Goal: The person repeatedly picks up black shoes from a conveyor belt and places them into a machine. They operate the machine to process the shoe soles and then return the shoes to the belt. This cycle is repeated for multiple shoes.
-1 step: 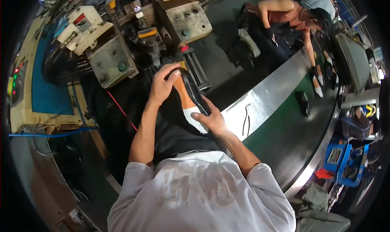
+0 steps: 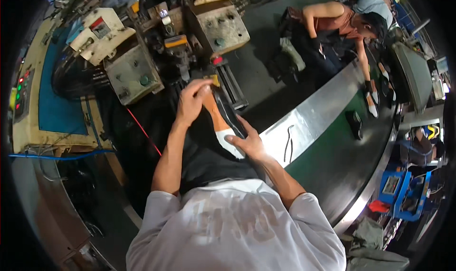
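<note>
In front of me I hold an unfinished shoe, its underside turned up. The bottom is orange-brown toward the heel and white toward the toe, with black sides. My left hand is closed at the heel end, thumb on the underside; some of its fingertips are hidden. Around the toe half, my right hand grips the black side with its thumb on the white part. Just right of that hand, a thin dark hooked tool lies on a shiny metal plate.
Beyond my hands stands a machine with a control box; another box is at left. A dark green conveyor belt runs along the right, carrying a black shoe. At far right a co-worker reaches toward more shoes.
The surroundings sit slightly lower in the picture. My left hand and the shoe's heel end have shifted a little; both hands still hold the shoe.
</note>
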`<state>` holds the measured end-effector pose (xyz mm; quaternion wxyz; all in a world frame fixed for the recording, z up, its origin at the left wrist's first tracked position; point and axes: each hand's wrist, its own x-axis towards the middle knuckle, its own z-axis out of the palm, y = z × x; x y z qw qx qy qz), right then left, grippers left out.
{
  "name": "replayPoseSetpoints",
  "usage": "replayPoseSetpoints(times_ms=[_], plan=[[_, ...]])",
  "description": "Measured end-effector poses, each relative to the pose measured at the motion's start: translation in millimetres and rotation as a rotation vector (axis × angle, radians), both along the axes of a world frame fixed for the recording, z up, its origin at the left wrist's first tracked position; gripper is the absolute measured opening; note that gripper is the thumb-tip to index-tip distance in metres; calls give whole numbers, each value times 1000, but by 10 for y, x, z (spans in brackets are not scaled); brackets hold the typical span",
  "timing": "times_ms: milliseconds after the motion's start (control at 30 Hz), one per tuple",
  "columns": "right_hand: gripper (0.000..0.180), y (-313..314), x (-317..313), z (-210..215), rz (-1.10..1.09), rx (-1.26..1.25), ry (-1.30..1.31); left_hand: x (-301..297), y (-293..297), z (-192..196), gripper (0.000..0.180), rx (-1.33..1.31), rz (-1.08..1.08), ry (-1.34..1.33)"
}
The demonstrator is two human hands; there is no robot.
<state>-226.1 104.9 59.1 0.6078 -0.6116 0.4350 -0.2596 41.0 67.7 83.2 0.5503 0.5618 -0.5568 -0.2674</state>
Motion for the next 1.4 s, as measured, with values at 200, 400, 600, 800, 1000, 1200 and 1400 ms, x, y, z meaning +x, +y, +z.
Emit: replayPoseSetpoints(times_ms=[200,400,600,800,1000,1200,1400], plan=[[99,-6,-25,113,24,-295,446,-82,-85,-504,23,58,148,-167],[89,218,-59,280,385,-921,827,-23,-269,-384,27,282,-38,33],[87,249,-67,132,382,-987,744,-88,-176,-498,23,152,153,-183],[84,273,-78,107,324,-932,709,-257,-192,-469,23,237,141,16],[81,303,-129,48,311,-1006,651,-177,-145,-765,18,345,43,874],[77,137,-90,194,425,-907,650,-141,-166,-962,23,305,186,611],[75,-215,-18,584,375,-876,524,260,-81,5,36,550,123,675]])
